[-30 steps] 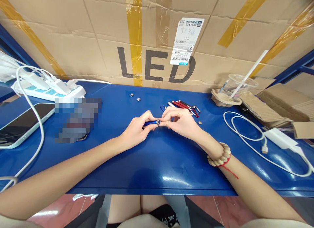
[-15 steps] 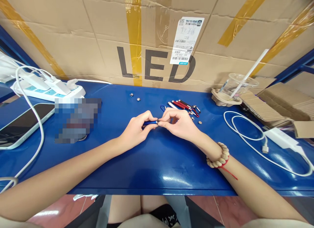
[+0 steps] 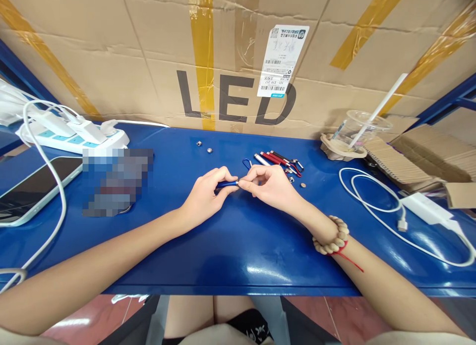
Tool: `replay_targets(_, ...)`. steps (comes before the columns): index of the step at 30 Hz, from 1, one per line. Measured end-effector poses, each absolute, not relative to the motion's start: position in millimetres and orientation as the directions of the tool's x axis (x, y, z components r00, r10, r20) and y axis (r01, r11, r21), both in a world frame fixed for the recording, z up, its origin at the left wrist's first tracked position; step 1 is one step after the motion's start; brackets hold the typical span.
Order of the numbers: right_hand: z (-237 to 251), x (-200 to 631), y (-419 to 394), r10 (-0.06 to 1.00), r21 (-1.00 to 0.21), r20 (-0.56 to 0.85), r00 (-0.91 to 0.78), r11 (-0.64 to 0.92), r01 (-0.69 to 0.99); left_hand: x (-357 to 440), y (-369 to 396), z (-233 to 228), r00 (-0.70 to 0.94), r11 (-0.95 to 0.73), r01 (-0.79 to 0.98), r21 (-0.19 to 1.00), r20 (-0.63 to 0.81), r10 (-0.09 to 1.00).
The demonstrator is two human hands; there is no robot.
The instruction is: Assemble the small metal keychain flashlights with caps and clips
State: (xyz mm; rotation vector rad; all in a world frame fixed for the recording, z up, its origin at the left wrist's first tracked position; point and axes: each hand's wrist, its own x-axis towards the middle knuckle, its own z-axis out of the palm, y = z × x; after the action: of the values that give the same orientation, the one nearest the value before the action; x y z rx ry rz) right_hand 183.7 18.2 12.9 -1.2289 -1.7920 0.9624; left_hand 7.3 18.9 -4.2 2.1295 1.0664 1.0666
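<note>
My left hand [image 3: 206,194] grips a small blue pen-like tube [image 3: 226,184] over the blue table [image 3: 230,246]. My right hand [image 3: 269,186] pinches the tube's right end with thumb and forefinger; the small part under those fingertips is hidden. A blue cord loop [image 3: 247,162] lies just behind my right hand. Several red, black and silver tubes [image 3: 278,160] lie in a small pile beyond it.
Two small metal caps [image 3: 205,146] and a small metal piece [image 3: 303,185] lie loose. A power strip [image 3: 74,134] and a phone [image 3: 31,189] are at the left. A plastic cup [image 3: 359,132], white cable [image 3: 375,206], charger [image 3: 426,208] and cardboard stacks [image 3: 412,161] are at the right. A cardboard box [image 3: 238,57] forms the back.
My right fingers have closed over the tube's silver end, which showed a second ago. Both hands have stayed in nearly the same spot.
</note>
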Motion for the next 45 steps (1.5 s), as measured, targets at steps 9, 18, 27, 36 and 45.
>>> replay_targets(9, 16, 185, 18, 0.965, -0.918, 0.100, -0.243, 0.183, 0.353, 8, 17, -1, 0.396, -0.561, 0.405, 0.722, 0.414, 0.819)
replay_targets(18, 16, 185, 19, 0.966, -0.896, 0.133, -0.221, 0.213, 0.391, 8, 17, 1, 0.397, -0.572, 0.418, 0.705, 0.425, 0.814)
replay_targets(27, 12, 186, 20, 0.932, -0.809, 0.323, -0.165, 0.362, 0.463, 11, 16, 6, 0.403, -0.529, 0.380, 0.758, 0.379, 0.833)
replay_targets(36, 14, 193, 21, 0.789, -0.695, 0.533, -0.305, 0.614, 0.375, 10, 18, 5, 0.423, -0.561, 0.404, 0.722, 0.396, 0.815)
replay_targets(45, 13, 195, 23, 0.701, -0.609, 0.632, -0.330, 0.713, 0.347, 9, 17, 7, 0.457, -0.560, 0.400, 0.726, 0.371, 0.808)
